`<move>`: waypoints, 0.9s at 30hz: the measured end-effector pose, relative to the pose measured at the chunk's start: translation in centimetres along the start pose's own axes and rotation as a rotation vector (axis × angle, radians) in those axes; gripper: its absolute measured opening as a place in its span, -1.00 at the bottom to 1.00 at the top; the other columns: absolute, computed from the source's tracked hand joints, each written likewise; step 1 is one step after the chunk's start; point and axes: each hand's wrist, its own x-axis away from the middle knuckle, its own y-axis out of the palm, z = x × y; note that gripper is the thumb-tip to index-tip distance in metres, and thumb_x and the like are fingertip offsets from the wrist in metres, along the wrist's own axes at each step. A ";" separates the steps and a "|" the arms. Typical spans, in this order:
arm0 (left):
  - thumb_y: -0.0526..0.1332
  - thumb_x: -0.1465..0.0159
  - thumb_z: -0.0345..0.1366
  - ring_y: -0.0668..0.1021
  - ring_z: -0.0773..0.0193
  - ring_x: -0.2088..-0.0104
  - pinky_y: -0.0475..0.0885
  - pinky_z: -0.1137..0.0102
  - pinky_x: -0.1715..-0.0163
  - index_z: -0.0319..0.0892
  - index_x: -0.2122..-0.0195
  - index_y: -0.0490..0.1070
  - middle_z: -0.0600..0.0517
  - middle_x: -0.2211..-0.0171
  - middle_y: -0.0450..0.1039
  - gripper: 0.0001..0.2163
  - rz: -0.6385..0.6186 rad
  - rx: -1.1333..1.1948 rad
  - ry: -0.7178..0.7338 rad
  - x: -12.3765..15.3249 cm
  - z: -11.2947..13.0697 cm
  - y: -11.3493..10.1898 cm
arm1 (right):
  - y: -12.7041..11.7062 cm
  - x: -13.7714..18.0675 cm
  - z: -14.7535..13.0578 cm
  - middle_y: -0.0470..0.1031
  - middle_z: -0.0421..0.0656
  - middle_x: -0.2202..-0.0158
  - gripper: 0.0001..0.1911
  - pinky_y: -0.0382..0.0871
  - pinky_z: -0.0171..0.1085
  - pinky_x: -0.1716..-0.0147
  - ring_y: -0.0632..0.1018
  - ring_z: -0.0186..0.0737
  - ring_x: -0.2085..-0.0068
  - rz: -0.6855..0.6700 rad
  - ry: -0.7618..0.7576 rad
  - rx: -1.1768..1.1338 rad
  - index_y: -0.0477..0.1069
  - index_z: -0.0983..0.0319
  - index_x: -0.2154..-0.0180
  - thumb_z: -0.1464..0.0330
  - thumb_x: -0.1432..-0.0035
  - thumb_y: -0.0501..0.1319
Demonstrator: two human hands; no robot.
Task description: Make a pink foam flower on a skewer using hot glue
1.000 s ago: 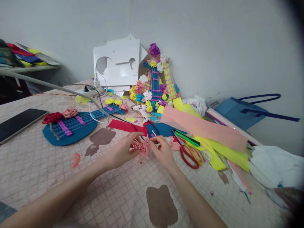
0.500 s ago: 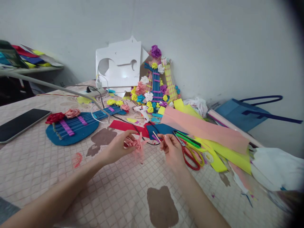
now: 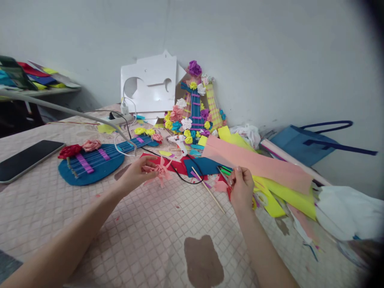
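In my left hand (image 3: 139,173) is a pink crepe paper flower (image 3: 163,172) with pointed, spread petals, pinched at its left side. My right hand (image 3: 242,186) is closed over the scissors (image 3: 228,193), covering most of them; bits of blade and handle show at its edges. Beside it, a green-handled tool (image 3: 225,170) is partly covered. A thin wooden stick (image 3: 211,194) lies on the table between my hands. Behind them are a red strip (image 3: 177,165), a blue piece (image 3: 199,166) and a black cable.
At left lie a blue paper guitar (image 3: 99,166) with flowers and a phone (image 3: 30,158). A white glue gun (image 3: 180,143) stands behind. Decorated guitars (image 3: 195,108) lean on the wall. Pink paper (image 3: 255,160), yellow sheets (image 3: 271,196) and a blue bag (image 3: 303,144) are at right.
The wooden stick has left my right hand and lies on the table. That hand has moved right onto the scissors. My left hand has shifted left with the pink flower.
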 end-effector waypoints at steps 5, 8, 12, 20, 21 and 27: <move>0.31 -0.04 -0.13 0.53 0.22 0.30 0.45 0.34 0.35 -0.18 -0.01 0.27 -0.04 0.23 0.43 -0.48 -0.112 -0.024 -0.044 1.6 0.7 1.7 | -0.8 -0.2 0.5 0.17 -0.35 0.61 -0.67 0.11 -0.43 0.64 0.20 -0.45 0.61 -0.078 0.003 0.241 0.19 0.20 0.52 0.14 -0.17 0.14; 0.30 -0.03 -0.14 0.53 0.23 0.31 0.47 0.33 0.35 -0.18 -0.01 0.26 -0.03 0.25 0.44 -0.48 -0.100 -0.058 -0.031 2.4 0.8 2.8 | -1.0 -0.1 0.8 0.39 -0.24 0.35 -0.69 0.26 -0.40 0.60 0.33 -0.44 0.55 -0.167 0.042 0.291 0.33 0.20 0.30 0.20 0.06 0.33; 0.25 -0.05 -0.19 0.54 0.25 0.33 0.47 0.35 0.36 -0.19 0.02 0.26 -0.03 0.27 0.44 -0.54 -0.065 -0.129 -0.001 2.9 0.3 3.9 | -0.9 0.2 0.8 0.42 -0.20 0.30 -0.56 0.33 -0.37 0.62 0.38 -0.38 0.53 -0.246 0.117 0.352 0.31 0.19 0.15 0.16 0.06 0.31; 0.21 -0.05 -0.20 0.50 0.31 0.40 0.46 0.35 0.40 -0.18 0.00 0.22 -0.03 0.20 0.39 -0.53 0.028 -0.226 0.049 3.0 -0.5 4.6 | -0.1 1.3 0.5 0.37 -0.27 0.55 -0.75 0.28 -0.36 0.60 0.35 -0.34 0.57 -0.306 0.053 0.370 0.40 0.21 0.25 0.20 -0.07 0.21; 0.21 -0.05 -0.20 0.50 0.31 0.41 0.46 0.35 0.39 -0.18 0.00 0.21 -0.02 0.20 0.39 -0.53 0.029 -0.234 0.056 3.0 -0.5 4.6 | 0.3 1.7 0.4 0.39 -0.26 0.52 -0.78 0.28 -0.35 0.57 0.35 -0.35 0.56 -0.310 0.033 0.378 0.41 0.21 0.27 0.22 -0.08 0.21; 0.22 -0.05 -0.19 0.53 0.29 0.39 0.47 0.33 0.36 -0.21 0.00 0.21 -0.02 0.24 0.41 -0.52 0.013 -0.249 0.078 2.9 -0.6 4.3 | 3.6 6.2 -0.5 0.44 -0.15 0.29 -0.81 0.34 -0.29 0.32 0.45 -0.25 0.29 -0.697 -0.280 0.484 0.44 0.18 0.25 0.44 -0.18 0.07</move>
